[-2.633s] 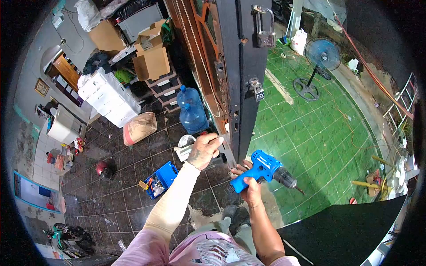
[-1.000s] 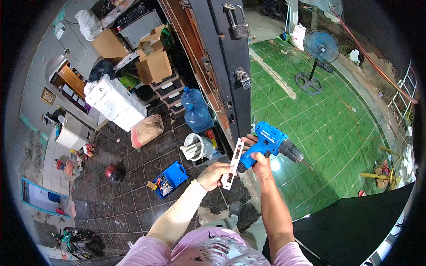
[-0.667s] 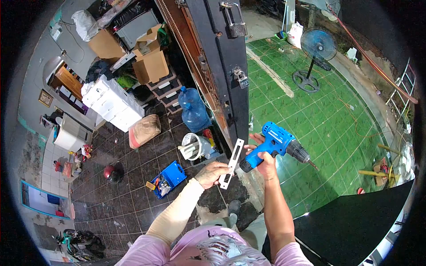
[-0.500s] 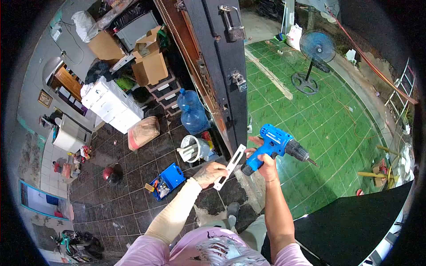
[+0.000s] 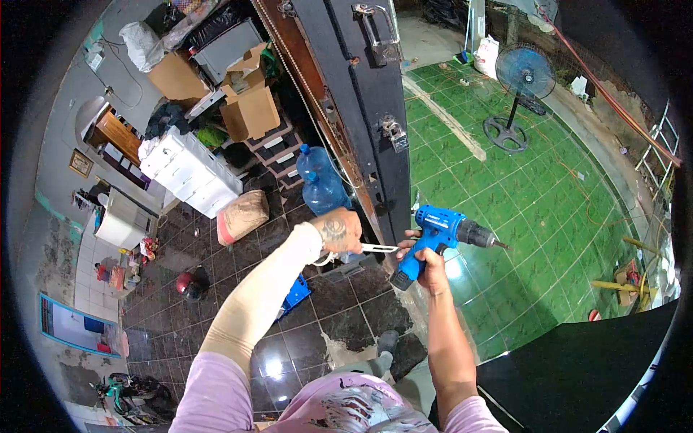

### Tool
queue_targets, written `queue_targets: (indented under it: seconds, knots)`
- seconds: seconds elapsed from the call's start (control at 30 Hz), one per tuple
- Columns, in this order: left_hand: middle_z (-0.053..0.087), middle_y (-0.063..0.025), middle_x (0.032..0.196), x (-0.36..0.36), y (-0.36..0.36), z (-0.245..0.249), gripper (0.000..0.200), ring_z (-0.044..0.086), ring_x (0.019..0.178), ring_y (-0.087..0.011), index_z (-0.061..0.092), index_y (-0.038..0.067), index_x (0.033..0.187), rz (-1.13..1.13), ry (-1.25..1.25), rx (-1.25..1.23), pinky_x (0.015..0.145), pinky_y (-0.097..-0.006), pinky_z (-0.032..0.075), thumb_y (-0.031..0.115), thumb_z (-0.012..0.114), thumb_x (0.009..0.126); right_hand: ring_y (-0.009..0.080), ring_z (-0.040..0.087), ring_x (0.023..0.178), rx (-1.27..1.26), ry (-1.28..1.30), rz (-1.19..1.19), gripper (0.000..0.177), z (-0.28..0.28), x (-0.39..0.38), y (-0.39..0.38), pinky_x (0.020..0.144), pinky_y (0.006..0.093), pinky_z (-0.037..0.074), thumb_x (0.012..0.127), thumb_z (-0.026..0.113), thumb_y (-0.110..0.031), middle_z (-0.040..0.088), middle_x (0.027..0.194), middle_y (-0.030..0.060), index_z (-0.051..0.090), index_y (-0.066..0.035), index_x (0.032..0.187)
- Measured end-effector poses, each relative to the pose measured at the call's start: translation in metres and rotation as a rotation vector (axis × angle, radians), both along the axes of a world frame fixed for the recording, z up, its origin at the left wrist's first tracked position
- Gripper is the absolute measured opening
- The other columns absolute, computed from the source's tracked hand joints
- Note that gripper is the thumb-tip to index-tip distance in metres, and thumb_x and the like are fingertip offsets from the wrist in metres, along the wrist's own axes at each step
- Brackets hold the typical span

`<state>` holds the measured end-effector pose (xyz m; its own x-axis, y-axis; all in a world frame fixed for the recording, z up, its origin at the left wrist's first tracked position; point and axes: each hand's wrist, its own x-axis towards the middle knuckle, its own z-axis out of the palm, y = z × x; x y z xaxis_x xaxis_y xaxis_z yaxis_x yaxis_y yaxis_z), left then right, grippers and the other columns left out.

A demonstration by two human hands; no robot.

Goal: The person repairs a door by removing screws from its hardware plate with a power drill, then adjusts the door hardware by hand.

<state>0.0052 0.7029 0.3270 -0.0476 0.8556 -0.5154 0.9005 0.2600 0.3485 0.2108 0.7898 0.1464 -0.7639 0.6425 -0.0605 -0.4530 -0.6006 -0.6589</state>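
My left hand (image 5: 338,232), fingers closed, grips a pale slotted metal plate (image 5: 378,248), now seen nearly edge-on. The far end of the plate reaches the fingertips of my right hand (image 5: 432,268). That hand is wrapped round the handle of a blue cordless drill (image 5: 442,225). A bit (image 5: 502,245) sticks out of its black chuck, pointing right over the green tiles. Just beyond both hands stands the edge of a dark door (image 5: 372,137), with a padlock (image 5: 393,133) hanging from a hasp.
Blue water bottles (image 5: 323,184) stand left of the door. A blue toolbox (image 5: 294,294) lies partly hidden behind my left forearm. Farther left are a sack (image 5: 243,216) and a white drawer cabinet (image 5: 191,173). A standing fan (image 5: 514,108) is on the green floor (image 5: 534,216).
My left hand has moved up and away from me, turning the plate from slanted and face-on to nearly level and edge-on. The drill stays almost in place in my right hand.
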Motion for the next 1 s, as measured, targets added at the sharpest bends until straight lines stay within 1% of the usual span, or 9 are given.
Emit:
queue_targets:
  seconds: [0.17, 0.27, 0.37, 0.43, 0.5, 0.63, 0.73, 0.87, 1.0]
  knots:
    - [0.064, -0.0165, 0.065, -0.012, 0.018, 0.033, 0.026, 0.067, 0.068, -0.0258, 0.071, -0.001, 0.085, 0.070, 0.096, 0.090, 0.067, -0.0374, 0.051, 0.023, 0.068, 0.075, 0.0341, 0.066, 0.092, -0.204, 0.093, -0.105, 0.060, -0.010, -0.021, 0.005, 0.083, 0.0416, 0.056, 0.068, 0.054, -0.016, 0.061, 0.104, 0.0242, 0.046, 0.006, 0.124]
    - [0.059, -0.0163, 0.063, -0.010, 0.024, 0.034, 0.030, 0.057, 0.056, -0.0226, 0.070, -0.001, 0.087, 0.160, 0.022, 0.367, 0.056, -0.0375, 0.043, 0.029, 0.070, 0.080, 0.0344, 0.066, 0.093, -0.307, 0.163, -0.177, 0.061, -0.018, -0.033, 0.005, 0.083, 0.0416, 0.056, 0.068, 0.054, -0.017, 0.061, 0.106, 0.0245, 0.046, 0.005, 0.124]
    - [0.055, -0.0168, 0.059, -0.019, 0.032, -0.006, 0.029, 0.049, 0.050, -0.0241, 0.067, -0.001, 0.082, 0.320, -0.084, 0.714, 0.052, -0.0389, 0.038, 0.028, 0.069, 0.083, 0.0367, 0.064, 0.101, -0.364, 0.221, -0.253, 0.058, -0.021, -0.052, 0.002, 0.087, 0.0428, 0.055, 0.072, 0.055, -0.018, 0.058, 0.118, 0.0276, 0.045, 0.004, 0.125]
    - [0.055, -0.0169, 0.059, -0.015, 0.033, -0.018, 0.030, 0.049, 0.050, -0.0274, 0.064, -0.001, 0.077, 0.396, 0.019, 0.826, 0.052, -0.0390, 0.038, 0.028, 0.070, 0.084, 0.0379, 0.062, 0.109, -0.399, 0.282, -0.280, 0.054, -0.028, -0.064, 0.003, 0.091, 0.0444, 0.052, 0.075, 0.054, -0.017, 0.056, 0.125, 0.0284, 0.046, 0.003, 0.124]
    - [0.055, -0.0164, 0.058, -0.013, 0.035, -0.028, 0.034, 0.050, 0.052, -0.0333, 0.059, -0.001, 0.069, 0.400, 0.169, 0.955, 0.054, -0.0404, 0.039, 0.028, 0.070, 0.083, 0.0373, 0.060, 0.112, -0.388, 0.281, -0.303, 0.053, -0.033, -0.072, 0.002, 0.092, 0.0448, 0.051, 0.077, 0.054, -0.017, 0.056, 0.125, 0.0252, 0.046, 0.002, 0.125]
    - [0.056, -0.0166, 0.058, -0.019, 0.045, -0.039, 0.034, 0.054, 0.054, -0.0345, 0.058, 0.000, 0.066, 0.362, 0.282, 1.060, 0.056, -0.0441, 0.042, 0.026, 0.072, 0.082, 0.0372, 0.059, 0.114, -0.394, 0.244, -0.290, 0.053, -0.033, -0.074, -0.003, 0.092, 0.0446, 0.051, 0.078, 0.053, -0.017, 0.056, 0.125, 0.0226, 0.045, 0.001, 0.127]
    - [0.055, -0.0171, 0.057, -0.015, 0.053, -0.039, 0.035, 0.054, 0.054, -0.0341, 0.058, -0.001, 0.065, 0.413, 0.175, 1.165, 0.056, -0.0423, 0.043, 0.025, 0.074, 0.080, 0.0368, 0.059, 0.113, -0.416, 0.223, -0.291, 0.053, -0.030, -0.079, -0.008, 0.092, 0.0440, 0.051, 0.076, 0.051, -0.016, 0.056, 0.124, 0.0239, 0.046, 0.001, 0.126]
    - [0.052, -0.0167, 0.056, -0.011, 0.057, -0.043, 0.034, 0.047, 0.049, -0.0271, 0.058, -0.003, 0.066, 0.515, 0.148, 1.173, 0.052, -0.0382, 0.041, 0.024, 0.074, 0.082, 0.0378, 0.058, 0.116, -0.448, 0.254, -0.282, 0.054, -0.028, -0.091, -0.012, 0.093, 0.0447, 0.051, 0.076, 0.051, -0.016, 0.055, 0.125, 0.0246, 0.045, 0.001, 0.128]
    - [0.042, -0.0129, 0.053, -0.009, 0.057, -0.048, 0.038, 0.040, 0.050, -0.0146, 0.051, -0.003, 0.065, 0.558, 0.121, 1.204, 0.050, -0.0352, 0.038, 0.021, 0.072, 0.085, 0.0353, 0.060, 0.111, -0.445, 0.271, -0.250, 0.056, -0.021, -0.097, -0.012, 0.090, 0.0455, 0.052, 0.078, 0.052, -0.014, 0.054, 0.123, 0.0200, 0.043, 0.000, 0.132]
